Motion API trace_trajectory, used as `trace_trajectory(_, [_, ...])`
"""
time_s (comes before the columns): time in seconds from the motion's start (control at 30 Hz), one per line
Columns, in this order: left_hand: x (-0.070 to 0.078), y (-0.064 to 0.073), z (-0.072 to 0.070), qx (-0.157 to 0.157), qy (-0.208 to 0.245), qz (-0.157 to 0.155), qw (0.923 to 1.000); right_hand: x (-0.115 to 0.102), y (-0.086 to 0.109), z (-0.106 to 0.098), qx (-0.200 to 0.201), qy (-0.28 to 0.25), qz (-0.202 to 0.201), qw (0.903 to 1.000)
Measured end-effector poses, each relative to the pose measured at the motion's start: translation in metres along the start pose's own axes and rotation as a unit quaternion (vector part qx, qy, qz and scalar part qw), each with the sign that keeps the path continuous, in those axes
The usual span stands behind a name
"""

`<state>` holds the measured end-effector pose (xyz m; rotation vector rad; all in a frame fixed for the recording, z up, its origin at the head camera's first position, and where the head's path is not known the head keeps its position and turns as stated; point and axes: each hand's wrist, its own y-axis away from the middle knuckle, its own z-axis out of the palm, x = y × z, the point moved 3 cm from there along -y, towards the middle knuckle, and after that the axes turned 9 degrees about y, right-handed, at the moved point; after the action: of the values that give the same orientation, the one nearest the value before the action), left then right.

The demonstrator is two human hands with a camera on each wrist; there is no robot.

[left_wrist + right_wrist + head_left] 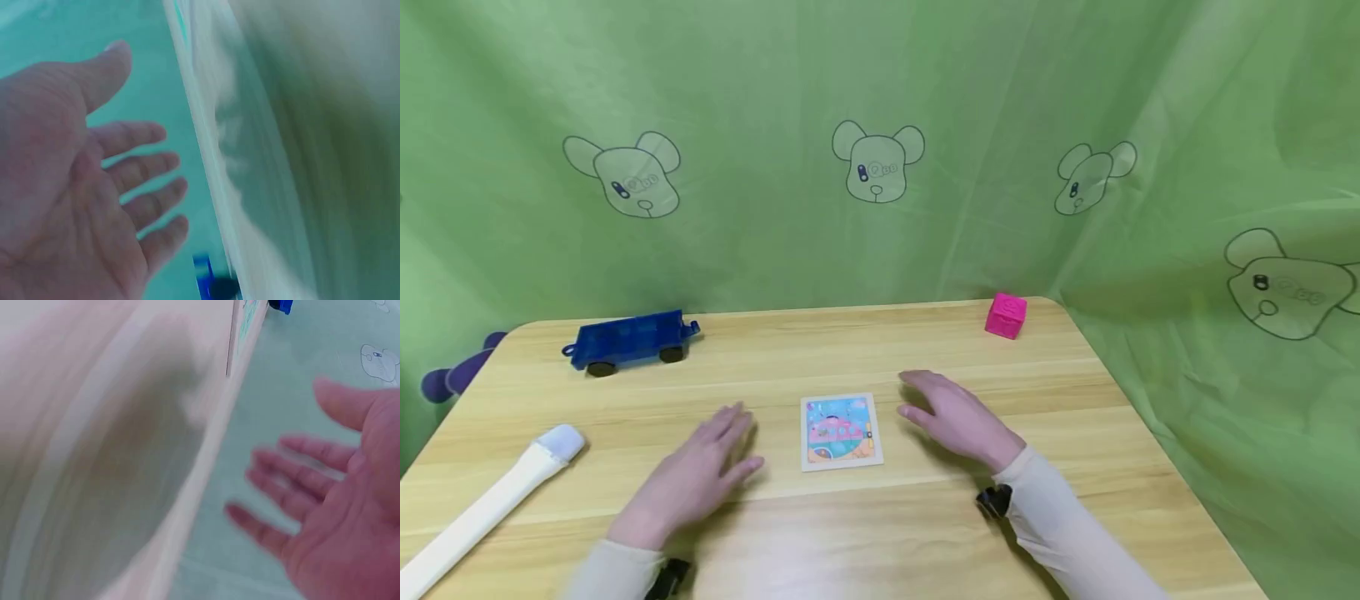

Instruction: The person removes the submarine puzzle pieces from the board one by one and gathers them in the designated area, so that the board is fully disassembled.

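A square picture puzzle (841, 432) with a pale border and a pink and blue picture lies flat in the middle of the wooden table. My left hand (688, 479) hovers to its left, fingers spread and holding nothing. On the other side my right hand (955, 419) is held over the table, thumb apart from the fingers, also holding nothing. The left wrist view shows the left palm (75, 181) with loosely extended fingers. In the right wrist view the right hand (331, 487) looks much the same, slightly blurred.
A blue toy wagon (631, 340) with black wheels stands at the back left. At the back right sits a pink cube (1006, 316). A white strap-like bar (490, 508) crosses the left front. Green curtain (760, 233) hangs behind and to the right.
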<state>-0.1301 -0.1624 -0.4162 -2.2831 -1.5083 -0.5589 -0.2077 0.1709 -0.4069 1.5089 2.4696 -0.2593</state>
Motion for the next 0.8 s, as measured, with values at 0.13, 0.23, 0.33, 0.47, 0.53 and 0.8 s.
trace_trajectory(0.13, [0.028, -0.006, 0.013, -0.026, 0.026, 0.047, 0.9982, -0.015, -0.017, 0.007, -0.032, -0.037, -0.047, 0.9977])
trace_trajectory(0.23, [0.046, -0.01, 0.024, -0.06, 0.049, 0.07, 0.9946, -0.026, -0.028, 0.011, -0.052, -0.051, -0.072, 0.9948])
trace_trajectory(0.33, [0.059, -0.014, 0.034, -0.088, 0.061, 0.08, 0.9909, -0.037, -0.039, 0.015, -0.07, -0.062, -0.083, 0.9922])
trace_trajectory(0.47, [0.07, -0.017, 0.046, -0.12, 0.055, 0.088, 0.9873, -0.05, -0.051, 0.022, -0.089, -0.052, -0.106, 0.9891])
trace_trajectory(0.53, [0.074, -0.017, 0.051, -0.133, 0.055, 0.088, 0.9857, -0.055, -0.056, 0.026, -0.094, -0.038, -0.119, 0.9877])
trace_trajectory(0.8, [0.083, -0.023, 0.057, -0.163, 0.058, 0.068, 0.9826, -0.072, -0.068, 0.036, -0.095, 0.005, -0.139, 0.9857])
